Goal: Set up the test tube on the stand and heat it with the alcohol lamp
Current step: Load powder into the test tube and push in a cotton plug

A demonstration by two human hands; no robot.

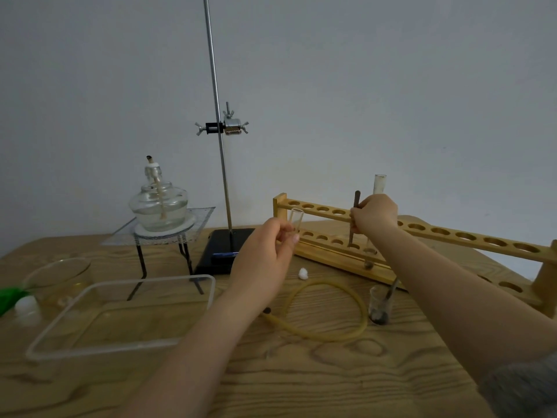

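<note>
My left hand (pixel 265 251) holds an empty glass test tube (pixel 296 218) upright, just in front of the wooden rack (pixel 452 233). My right hand (pixel 375 213) grips a thin dark spatula (pixel 355 203) that stands in a rack hole. A second test tube (pixel 379 184) stands in the rack behind that hand, with dark matter at its bottom. The iron stand (pixel 215 95) rises from a black base (pixel 224 248) and carries an empty clamp (pixel 230 125). The glass alcohol lamp (pixel 159 208), uncapped and unlit, sits on wire gauze over a tripod (pixel 162 233) at left.
A clear plastic tray (pixel 120 321) lies at front left, with a glass dish (pixel 57 276) and a green-and-white object (pixel 12 294) beyond it. A yellow rubber hose (pixel 331 312), a white cotton ball (pixel 303 273) and a small beaker (pixel 380 306) with dark powder lie mid-table.
</note>
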